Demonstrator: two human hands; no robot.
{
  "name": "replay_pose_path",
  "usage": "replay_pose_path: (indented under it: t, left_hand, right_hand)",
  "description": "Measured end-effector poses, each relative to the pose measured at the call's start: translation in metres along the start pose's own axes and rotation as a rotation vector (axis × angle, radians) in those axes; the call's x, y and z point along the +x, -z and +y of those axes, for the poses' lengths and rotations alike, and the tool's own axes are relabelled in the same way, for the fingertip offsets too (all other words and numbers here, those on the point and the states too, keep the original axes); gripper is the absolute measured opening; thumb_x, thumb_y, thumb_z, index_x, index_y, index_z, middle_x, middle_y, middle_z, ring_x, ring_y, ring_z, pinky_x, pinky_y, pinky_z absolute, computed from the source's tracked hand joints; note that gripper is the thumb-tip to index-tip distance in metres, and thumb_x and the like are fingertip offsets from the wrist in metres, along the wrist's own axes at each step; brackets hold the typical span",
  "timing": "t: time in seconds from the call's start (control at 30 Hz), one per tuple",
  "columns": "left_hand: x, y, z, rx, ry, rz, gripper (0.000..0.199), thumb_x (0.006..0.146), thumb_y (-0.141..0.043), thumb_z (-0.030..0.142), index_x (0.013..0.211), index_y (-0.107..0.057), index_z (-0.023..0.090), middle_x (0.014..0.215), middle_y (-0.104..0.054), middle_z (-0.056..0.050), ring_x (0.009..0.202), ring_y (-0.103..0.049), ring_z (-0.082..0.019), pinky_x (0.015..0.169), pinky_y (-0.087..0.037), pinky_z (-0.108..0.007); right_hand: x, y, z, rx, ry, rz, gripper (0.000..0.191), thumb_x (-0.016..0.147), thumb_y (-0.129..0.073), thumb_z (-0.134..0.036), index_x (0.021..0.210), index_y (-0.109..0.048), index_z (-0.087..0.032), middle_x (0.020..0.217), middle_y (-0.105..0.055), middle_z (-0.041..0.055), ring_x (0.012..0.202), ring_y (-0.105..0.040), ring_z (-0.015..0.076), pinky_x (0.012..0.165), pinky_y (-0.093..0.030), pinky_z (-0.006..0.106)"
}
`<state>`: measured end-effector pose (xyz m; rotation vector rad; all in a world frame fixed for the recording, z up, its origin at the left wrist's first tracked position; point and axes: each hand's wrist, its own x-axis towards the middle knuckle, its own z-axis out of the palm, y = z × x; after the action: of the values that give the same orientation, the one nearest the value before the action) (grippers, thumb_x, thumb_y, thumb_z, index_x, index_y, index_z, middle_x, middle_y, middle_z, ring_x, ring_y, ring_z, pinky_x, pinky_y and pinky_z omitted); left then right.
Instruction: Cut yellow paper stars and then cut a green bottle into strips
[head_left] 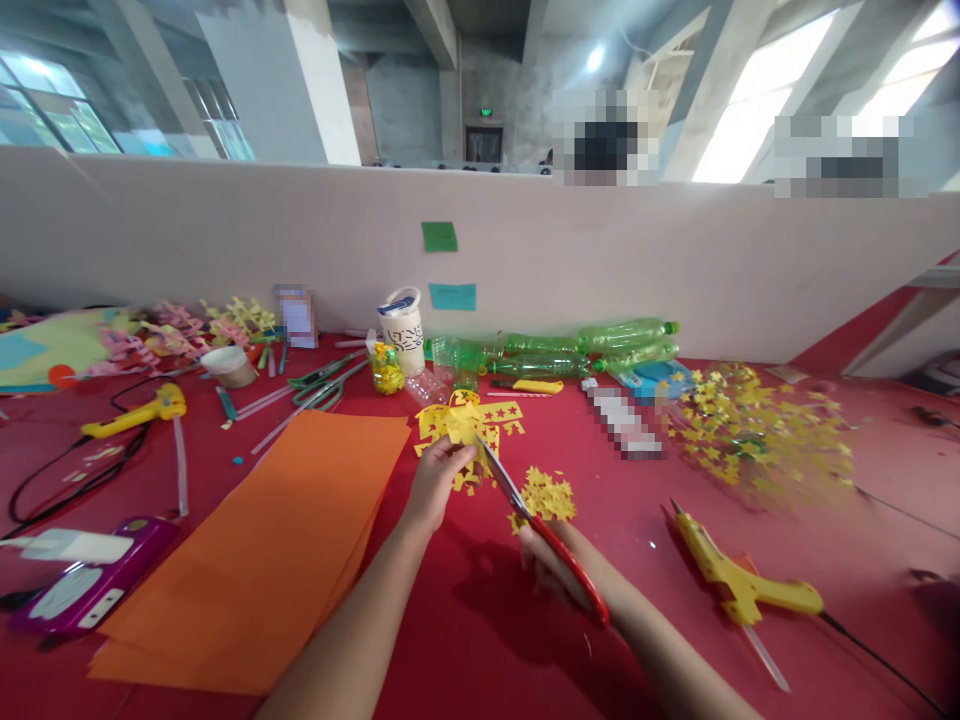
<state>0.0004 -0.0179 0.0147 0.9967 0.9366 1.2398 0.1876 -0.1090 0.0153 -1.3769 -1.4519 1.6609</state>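
Observation:
Near the middle of the red table, my left hand [439, 480] pinches a piece of yellow paper [465, 425] between thumb and fingers. My right hand [551, 560] is closed around the red handles of a pair of scissors [566, 560]. The blades point up and left, their tips at the paper's edge; whether they are parted is hard to make out. Yellow paper scraps [501, 412] with star-shaped cut-outs lie around and behind the held piece. Just beyond my right hand sits a pile of small yellow stars [547, 493].
Orange sheets [270, 540] lie at left, beside a purple power strip [112, 575] and a yellow glue gun [146, 412]. Another glue gun [739, 580] lies at right, below a star-covered bunch [750, 430]. Green bottles [555, 365], a utility knife [529, 386] and a white cup [403, 335] are behind.

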Motion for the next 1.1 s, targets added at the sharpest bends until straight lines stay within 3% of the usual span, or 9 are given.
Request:
replay_pose_path:
  t: [0.43,0.7,1.1]
  left_hand:
    - [0.0006,0.0014,-0.003,0.014,-0.033,-0.027,0.018,0.072,-0.068,0.033,0.075,-0.062,0.016,0.066,-0.059,0.001,0.054,-0.055,-0.011,0.047,-0.045,-0.023]
    - [-0.0001,-0.0022,-0.0027,0.01,-0.008,0.003,0.02,0.07,-0.07,0.035,0.075,-0.062,0.017,0.065,-0.061,0.001,0.054,-0.056,-0.012,0.047,-0.045,-0.023]
    - [-0.0002,-0.0004,-0.0034,-0.001,-0.006,-0.012,0.017,0.073,-0.069,0.032,0.074,-0.062,0.016,0.065,-0.06,0.001,0.054,-0.056,-0.011,0.046,-0.044,-0.022]
  right_hand:
    - [-0.0035,-0.0013,-0.005,-0.048,0.003,0.047,0.059,0.081,-0.045,-0.074,0.067,-0.052,-0.017,0.041,-0.037,-0.0078,0.039,-0.041,0.0085,0.049,-0.041,0.022]
    - [-0.0011,-0.0065,-0.0003,-0.052,-0.05,0.097,0.063,0.081,-0.04,-0.078,0.062,-0.047,-0.018,0.043,-0.039,-0.0057,0.035,-0.034,0.006,0.037,-0.026,0.019]
    - [-0.0005,-0.0047,-0.0007,-0.071,-0.043,0.105,0.064,0.078,-0.042,-0.079,0.06,-0.046,-0.018,0.042,-0.041,-0.0051,0.036,-0.038,0.0067,0.039,-0.029,0.02]
